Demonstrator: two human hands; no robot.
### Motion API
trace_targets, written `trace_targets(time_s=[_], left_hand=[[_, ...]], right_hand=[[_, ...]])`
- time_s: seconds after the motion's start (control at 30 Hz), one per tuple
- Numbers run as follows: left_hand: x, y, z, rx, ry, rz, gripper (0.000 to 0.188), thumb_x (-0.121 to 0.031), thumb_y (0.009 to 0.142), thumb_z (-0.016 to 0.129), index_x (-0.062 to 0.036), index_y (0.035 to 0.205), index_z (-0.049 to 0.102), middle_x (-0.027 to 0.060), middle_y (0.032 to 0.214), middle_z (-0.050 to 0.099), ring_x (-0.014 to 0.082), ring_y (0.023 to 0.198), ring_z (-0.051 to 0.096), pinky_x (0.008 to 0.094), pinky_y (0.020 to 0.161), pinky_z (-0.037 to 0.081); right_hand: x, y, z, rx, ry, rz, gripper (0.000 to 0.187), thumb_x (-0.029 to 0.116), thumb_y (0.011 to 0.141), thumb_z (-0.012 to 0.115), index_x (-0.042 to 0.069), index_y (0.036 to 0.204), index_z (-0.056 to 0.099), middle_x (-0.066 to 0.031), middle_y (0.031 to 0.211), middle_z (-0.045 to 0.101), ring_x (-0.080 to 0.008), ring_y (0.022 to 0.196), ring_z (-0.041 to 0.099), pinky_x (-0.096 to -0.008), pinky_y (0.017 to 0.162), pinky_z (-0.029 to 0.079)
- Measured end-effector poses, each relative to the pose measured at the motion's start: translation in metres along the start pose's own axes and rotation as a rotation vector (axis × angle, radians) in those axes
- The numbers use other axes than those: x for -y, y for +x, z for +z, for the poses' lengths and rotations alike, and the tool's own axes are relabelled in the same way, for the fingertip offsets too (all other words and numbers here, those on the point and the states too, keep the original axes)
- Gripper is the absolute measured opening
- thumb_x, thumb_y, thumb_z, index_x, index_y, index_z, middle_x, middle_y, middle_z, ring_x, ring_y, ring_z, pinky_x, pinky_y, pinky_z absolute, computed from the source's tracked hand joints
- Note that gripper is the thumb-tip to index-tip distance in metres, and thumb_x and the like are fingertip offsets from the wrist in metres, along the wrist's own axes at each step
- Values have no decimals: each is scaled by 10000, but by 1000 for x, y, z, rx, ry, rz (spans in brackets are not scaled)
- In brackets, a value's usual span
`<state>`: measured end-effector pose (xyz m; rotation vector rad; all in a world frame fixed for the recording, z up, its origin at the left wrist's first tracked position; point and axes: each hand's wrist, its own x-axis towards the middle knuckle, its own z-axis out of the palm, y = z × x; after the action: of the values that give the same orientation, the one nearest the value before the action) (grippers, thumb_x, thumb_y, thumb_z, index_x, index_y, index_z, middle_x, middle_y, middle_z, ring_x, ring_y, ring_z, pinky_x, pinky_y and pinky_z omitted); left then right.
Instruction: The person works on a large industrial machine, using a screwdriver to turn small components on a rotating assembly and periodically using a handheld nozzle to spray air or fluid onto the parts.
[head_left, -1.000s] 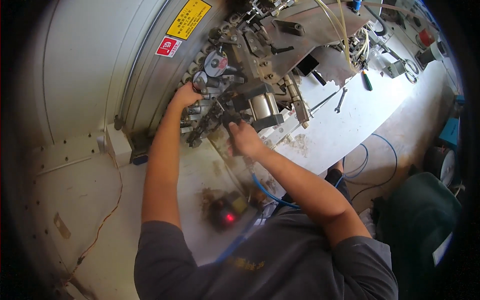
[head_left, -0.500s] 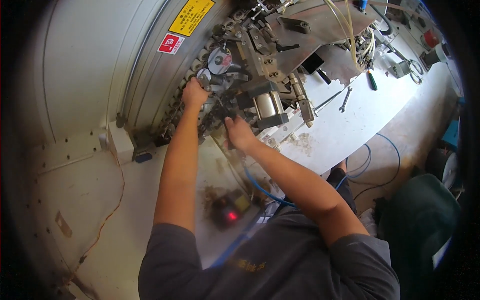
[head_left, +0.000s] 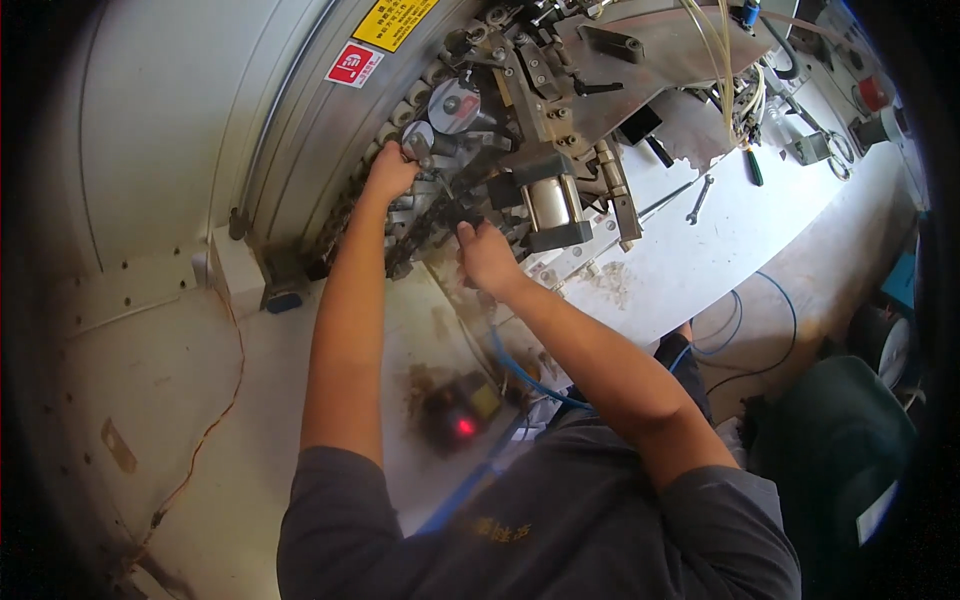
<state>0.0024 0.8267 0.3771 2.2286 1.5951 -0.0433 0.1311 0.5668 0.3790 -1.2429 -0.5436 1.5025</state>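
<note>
**Both hands engaged at the roller chain of a machine head**

The dark roller chain (head_left: 430, 215) is taken as the landmark; it is seen running diagonally across the front of the grey machine head (head_left: 540, 120), down from the round metal discs (head_left: 455, 105) towards the counter (head_left: 700, 250).

The left hand (head_left: 388, 172) is placed at the upper stretch of the chain, just below the discs. Its fingers are curled and pressed together against the mechanism; what they pinch, if anything, cannot be told.

The right hand (head_left: 487, 258) is set at the right of the chain's lower stretch, touching it. Its fingers are bent in around a dark part of the chain assembly; the exact grip is hidden by the hand itself.

A silver cylinder in a black bracket (head_left: 552, 205) is mounted just right of the chain, beside the right hand. Further right of the chain, well apart, an open-ended spanner (head_left: 698, 200) and a green-handled screwdriver (head_left: 753, 167) are laid on the counter. Loose debris (head_left: 610, 285) is scattered on the counter right of the chain's lower end.

Below the chain, a dark device with a red lit indicator (head_left: 460, 415) is seen, with a blue hose (head_left: 520, 375) passing beside it. A yellow label (head_left: 398, 15) and a red label (head_left: 352, 63) are fixed on the curved metal housing (head_left: 290, 130) up and left of the chain.
</note>
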Motion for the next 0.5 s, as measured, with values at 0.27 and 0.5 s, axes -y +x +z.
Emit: trace_targets(time_s=[0.27,0.5], left_hand=[[-28,-7,-12,62,3,-16,472,-248,761,784,60,1067,598,237,1045,687,398,1013,666,427,891,509],[-41,-8,-15,159,-33,-55,501,-212,711,820,56,1072,599,203,1005,686,370,982,671,415,878,515]], right_hand=[[27,-1,-15,0,161,190,377,308,1049,490,-62,994,532,-148,780,647,-270,540,660,-406,503,532],[27,-16,-27,108,214,178,388,342,1060,487,-39,1030,556,-138,814,655,-251,575,665,-395,546,534]])
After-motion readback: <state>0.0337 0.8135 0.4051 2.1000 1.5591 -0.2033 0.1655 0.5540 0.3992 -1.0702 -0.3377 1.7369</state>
